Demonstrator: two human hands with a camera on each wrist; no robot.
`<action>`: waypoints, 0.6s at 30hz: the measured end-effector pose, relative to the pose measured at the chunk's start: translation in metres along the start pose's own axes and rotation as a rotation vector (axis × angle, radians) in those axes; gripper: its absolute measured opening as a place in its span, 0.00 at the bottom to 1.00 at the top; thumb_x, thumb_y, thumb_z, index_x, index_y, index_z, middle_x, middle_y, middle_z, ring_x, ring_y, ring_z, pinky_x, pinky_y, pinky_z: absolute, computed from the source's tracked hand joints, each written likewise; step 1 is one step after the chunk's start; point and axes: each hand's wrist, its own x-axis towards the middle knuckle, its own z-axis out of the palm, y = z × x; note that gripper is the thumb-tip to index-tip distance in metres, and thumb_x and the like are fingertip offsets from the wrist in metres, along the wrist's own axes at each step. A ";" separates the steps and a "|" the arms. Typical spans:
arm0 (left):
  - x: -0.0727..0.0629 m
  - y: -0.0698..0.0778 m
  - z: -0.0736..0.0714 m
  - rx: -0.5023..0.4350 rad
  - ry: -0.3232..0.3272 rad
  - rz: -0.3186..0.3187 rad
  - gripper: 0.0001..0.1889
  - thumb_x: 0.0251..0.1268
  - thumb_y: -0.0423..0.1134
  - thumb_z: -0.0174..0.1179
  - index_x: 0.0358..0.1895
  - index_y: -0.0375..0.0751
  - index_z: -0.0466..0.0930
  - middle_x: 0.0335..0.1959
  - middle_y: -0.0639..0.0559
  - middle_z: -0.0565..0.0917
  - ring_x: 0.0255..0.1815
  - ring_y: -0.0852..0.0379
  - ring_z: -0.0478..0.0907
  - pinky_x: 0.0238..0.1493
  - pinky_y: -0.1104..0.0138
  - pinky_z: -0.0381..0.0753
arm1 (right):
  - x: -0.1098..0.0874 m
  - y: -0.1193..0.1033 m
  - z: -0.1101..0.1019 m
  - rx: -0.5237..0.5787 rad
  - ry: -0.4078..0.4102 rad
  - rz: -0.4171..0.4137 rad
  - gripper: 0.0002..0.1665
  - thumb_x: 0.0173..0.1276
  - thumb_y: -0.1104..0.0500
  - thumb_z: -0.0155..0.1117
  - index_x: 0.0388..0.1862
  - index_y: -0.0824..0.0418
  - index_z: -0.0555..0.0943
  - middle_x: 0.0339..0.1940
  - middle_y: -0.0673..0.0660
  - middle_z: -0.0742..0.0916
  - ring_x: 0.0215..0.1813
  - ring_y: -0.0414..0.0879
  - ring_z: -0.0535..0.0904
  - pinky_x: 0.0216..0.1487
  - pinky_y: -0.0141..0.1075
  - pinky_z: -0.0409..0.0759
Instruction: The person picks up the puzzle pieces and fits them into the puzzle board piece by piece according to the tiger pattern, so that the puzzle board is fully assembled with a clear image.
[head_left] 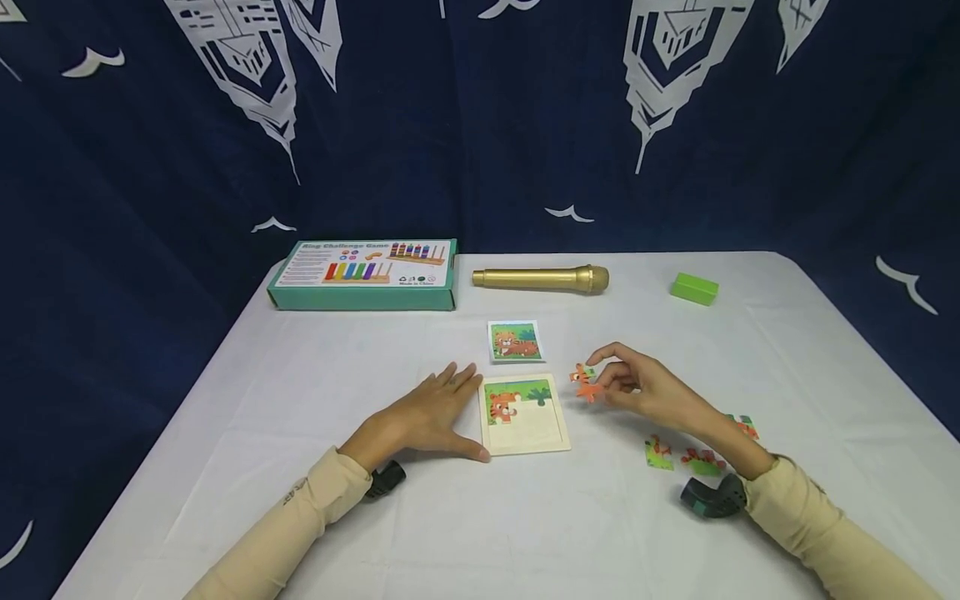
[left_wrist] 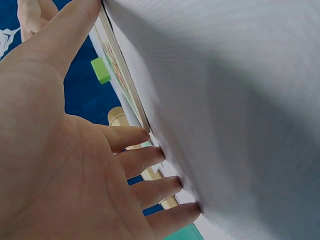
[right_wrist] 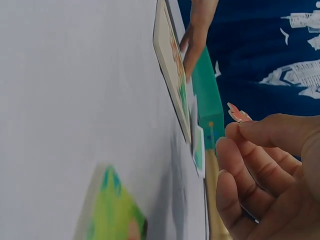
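Note:
A square puzzle board lies on the table with tiger-picture pieces filling its top and left parts. My left hand rests flat beside it, fingers spread, with thumb and index finger at its left edge. In the left wrist view, the fingertips touch the cloth along the board. My right hand pinches an orange puzzle piece between thumb and fingers, raised to the right of the board. That puzzle piece shows partly past the fingertips in the right wrist view. A tiger picture card lies behind the board.
Loose puzzle pieces lie near the right forearm, one partly hidden by it. Along the back stand a green game box, a gold microphone and a green block. A white cloth covers the table.

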 end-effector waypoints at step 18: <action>0.000 0.000 -0.001 0.000 -0.005 -0.004 0.60 0.45 0.72 0.64 0.76 0.39 0.48 0.78 0.44 0.46 0.78 0.41 0.39 0.74 0.47 0.45 | 0.031 -0.008 0.047 0.125 -0.048 0.020 0.21 0.60 0.72 0.64 0.52 0.71 0.72 0.30 0.60 0.86 0.32 0.41 0.81 0.38 0.29 0.79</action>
